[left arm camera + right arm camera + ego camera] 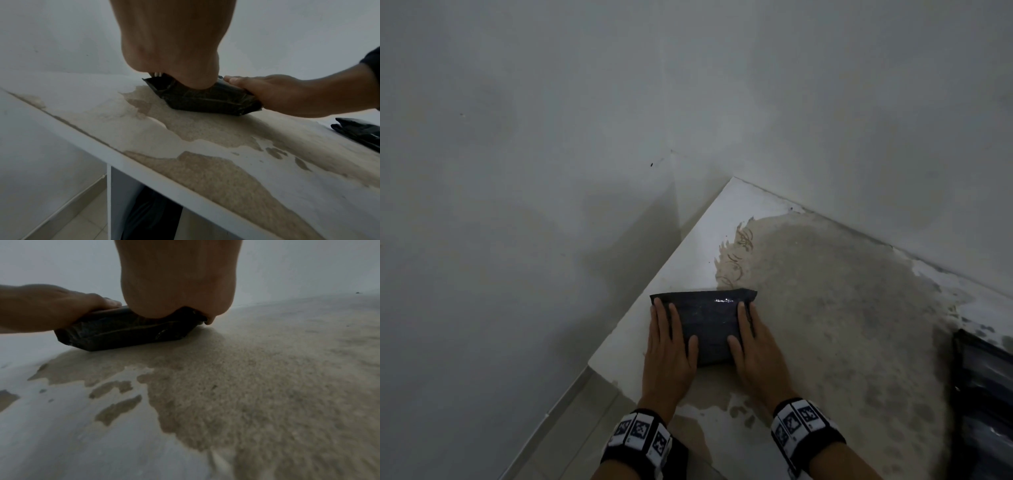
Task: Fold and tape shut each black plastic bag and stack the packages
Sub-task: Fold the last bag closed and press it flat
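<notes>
A small folded black plastic package (709, 323) lies flat on the white table (688, 246), near its left edge. My left hand (667, 346) rests over its left end and my right hand (753, 346) over its right end. Fingers are straight along the ends and the thumbs lie on top. A shiny streak shows near its far edge. In the left wrist view the heel of my left hand (172, 48) presses on the package (205, 99), with my right hand (277, 94) covering its other end. The right wrist view shows the same package (123, 332) from the other side.
Another black plastic bag (983, 394) lies at the table's right side, also seen in the left wrist view as a dark bag (359, 131). The tabletop has a large worn beige patch (825, 308). A wall stands close behind, and the floor drops off left of the table edge.
</notes>
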`<action>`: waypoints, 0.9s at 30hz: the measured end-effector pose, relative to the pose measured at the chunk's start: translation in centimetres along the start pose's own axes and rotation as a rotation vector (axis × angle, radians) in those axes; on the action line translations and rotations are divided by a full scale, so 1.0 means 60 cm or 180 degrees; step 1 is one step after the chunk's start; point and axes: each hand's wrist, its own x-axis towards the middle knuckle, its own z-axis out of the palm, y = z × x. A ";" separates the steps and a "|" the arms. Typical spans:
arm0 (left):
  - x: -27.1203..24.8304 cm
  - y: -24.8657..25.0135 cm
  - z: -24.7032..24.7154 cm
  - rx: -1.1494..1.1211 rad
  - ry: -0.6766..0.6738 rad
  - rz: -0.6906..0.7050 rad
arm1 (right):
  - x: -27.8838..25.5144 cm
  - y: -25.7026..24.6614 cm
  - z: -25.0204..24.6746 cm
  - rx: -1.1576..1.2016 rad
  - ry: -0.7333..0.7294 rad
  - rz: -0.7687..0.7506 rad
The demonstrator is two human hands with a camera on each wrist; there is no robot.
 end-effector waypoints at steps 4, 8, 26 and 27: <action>-0.002 -0.001 0.002 -0.0251 0.0089 -0.0048 | 0.007 0.005 -0.010 -0.0047 -0.0210 -0.0116; -0.004 0.001 0.004 -0.0456 0.0190 -0.0136 | 0.005 0.005 -0.015 0.0199 -0.0404 0.0088; -0.005 0.008 0.006 -0.0507 0.0385 -0.0423 | -0.007 -0.008 -0.012 -0.0005 -0.0285 0.0365; -0.005 0.009 0.005 -0.0491 0.0385 -0.0452 | -0.006 -0.008 -0.013 0.0025 -0.0293 0.0358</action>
